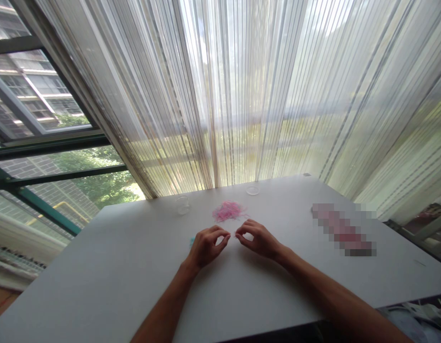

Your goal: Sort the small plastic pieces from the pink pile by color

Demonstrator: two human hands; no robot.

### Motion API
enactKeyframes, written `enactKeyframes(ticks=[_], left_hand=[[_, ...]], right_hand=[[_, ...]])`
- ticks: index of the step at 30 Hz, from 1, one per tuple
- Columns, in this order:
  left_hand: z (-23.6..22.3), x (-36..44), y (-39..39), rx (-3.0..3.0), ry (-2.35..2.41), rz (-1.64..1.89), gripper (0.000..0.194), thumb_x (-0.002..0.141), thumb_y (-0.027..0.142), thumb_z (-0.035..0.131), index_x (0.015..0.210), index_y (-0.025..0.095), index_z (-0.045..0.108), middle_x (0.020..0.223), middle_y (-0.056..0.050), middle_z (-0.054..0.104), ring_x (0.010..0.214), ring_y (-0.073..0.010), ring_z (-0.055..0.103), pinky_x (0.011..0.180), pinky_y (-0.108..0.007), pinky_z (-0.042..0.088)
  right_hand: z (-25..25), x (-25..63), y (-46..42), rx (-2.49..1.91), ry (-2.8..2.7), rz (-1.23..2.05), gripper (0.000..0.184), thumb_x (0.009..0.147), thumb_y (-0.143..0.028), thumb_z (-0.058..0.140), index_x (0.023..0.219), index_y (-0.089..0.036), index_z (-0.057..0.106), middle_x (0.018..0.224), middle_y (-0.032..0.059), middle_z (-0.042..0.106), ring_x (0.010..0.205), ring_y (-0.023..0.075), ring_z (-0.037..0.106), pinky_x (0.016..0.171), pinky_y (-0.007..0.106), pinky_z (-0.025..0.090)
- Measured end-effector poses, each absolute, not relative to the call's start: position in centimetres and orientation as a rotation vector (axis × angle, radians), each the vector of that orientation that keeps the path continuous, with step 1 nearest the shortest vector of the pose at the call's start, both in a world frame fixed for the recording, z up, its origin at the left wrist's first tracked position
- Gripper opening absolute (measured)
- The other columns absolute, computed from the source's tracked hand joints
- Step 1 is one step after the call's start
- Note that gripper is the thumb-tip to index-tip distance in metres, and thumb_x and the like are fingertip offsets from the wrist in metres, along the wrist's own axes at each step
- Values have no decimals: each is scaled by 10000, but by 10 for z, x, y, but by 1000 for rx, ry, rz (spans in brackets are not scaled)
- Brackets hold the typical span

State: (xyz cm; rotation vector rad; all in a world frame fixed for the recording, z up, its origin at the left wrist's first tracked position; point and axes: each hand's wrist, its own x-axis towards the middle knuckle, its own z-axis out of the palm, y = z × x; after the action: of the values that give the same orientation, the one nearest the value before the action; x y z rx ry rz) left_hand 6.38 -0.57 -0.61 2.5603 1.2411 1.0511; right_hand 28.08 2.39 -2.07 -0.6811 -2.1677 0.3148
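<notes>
Both of my hands rest on a white table (116, 276), fingertips almost meeting in the middle. My left hand (207, 246) is curled in a pinch, thumb against forefinger. My right hand (258, 238) is pinched the same way. Something tiny seems to stretch between the two pinches, too small to name. Just beyond the fingers lies a loose heap of thin pink bands or threads (227, 210). A small teal object (192, 241) peeks out by the left hand.
A clear small jar (182, 205) stands behind and left of the pink heap; its round clear lid (253, 190) lies near the far edge. A blurred-out pinkish strip (344, 229) lies at the right. Sheer striped curtains hang behind the table, windows at left.
</notes>
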Motion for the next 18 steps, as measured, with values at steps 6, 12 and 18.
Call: enactKeyframes(ticks=[6, 12, 18], left_hand=[[-8, 65, -7, 2569, 1238, 1060, 149, 911, 257, 565, 892, 218, 707, 848, -16, 707, 616, -92, 599, 640, -201, 493], [-10, 67, -7, 2579, 1228, 1043, 149, 911, 264, 565, 887, 217, 704, 842, -14, 703, 603, -89, 594, 636, -199, 491], [-9, 66, -6, 2569, 1244, 1049, 130, 895, 240, 577, 876, 216, 703, 838, -9, 702, 593, -84, 582, 615, -189, 474]], right_hand=[[-22, 279, 23, -666, -2159, 308, 115, 846, -206, 644, 961, -209, 654, 815, 47, 652, 757, 166, 594, 701, 293, 511], [-24, 278, 24, -668, -2158, 303, 50, 860, -171, 611, 847, -198, 651, 768, 38, 647, 719, 158, 574, 672, 284, 495], [-21, 278, 23, -666, -2136, 328, 60, 864, -184, 610, 829, -196, 658, 746, 34, 642, 702, 152, 577, 661, 273, 498]])
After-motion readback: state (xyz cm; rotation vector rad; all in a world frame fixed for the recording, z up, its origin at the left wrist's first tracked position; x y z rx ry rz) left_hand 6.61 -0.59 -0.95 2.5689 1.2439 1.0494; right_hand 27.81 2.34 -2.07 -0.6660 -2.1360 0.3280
